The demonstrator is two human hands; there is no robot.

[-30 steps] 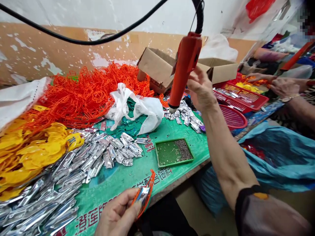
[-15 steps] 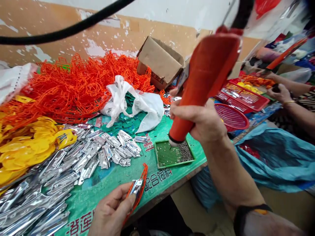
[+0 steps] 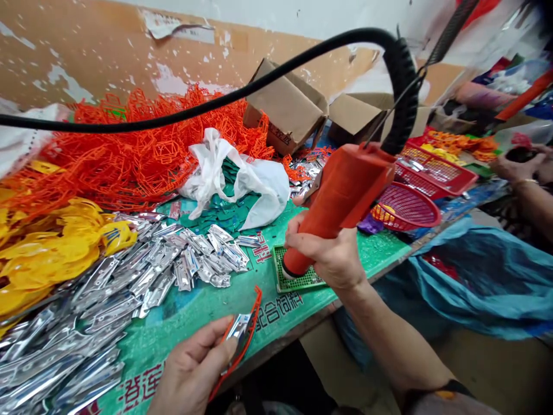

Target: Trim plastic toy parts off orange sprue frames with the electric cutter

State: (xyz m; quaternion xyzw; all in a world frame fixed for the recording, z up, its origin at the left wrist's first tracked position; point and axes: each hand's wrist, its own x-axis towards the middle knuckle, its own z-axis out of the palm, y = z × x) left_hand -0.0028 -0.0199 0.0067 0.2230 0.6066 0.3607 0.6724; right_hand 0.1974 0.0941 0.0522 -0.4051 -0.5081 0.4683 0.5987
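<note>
My left hand (image 3: 194, 366) pinches an orange plastic frame (image 3: 248, 340) together with a shiny silver plate (image 3: 238, 326), near the front edge of the table. Wrapped round an orange-red electric screwdriver (image 3: 341, 193) is my right hand (image 3: 330, 253). The screwdriver tilts downward, and its tip is at the green grid tray (image 3: 280, 282); whether it touches the tray I cannot tell. My right hand and the tool hide much of the tray. A black cable (image 3: 207, 104) and a coiled spring (image 3: 451, 34) run from the screwdriver's top.
Silver plates (image 3: 151, 265) and yellow plastic parts (image 3: 56, 248) lie at left, orange frames (image 3: 142, 150) behind. A white bag (image 3: 263, 187) holds green pieces. Cardboard boxes (image 3: 289, 109) and red baskets (image 3: 410, 207) stand beyond. A co-worker's hand (image 3: 522, 164) is at far right.
My right hand has brought the screwdriver down and left to the green tray. The black cable now hangs lower across the view. My left hand keeps its hold, nearly still.
</note>
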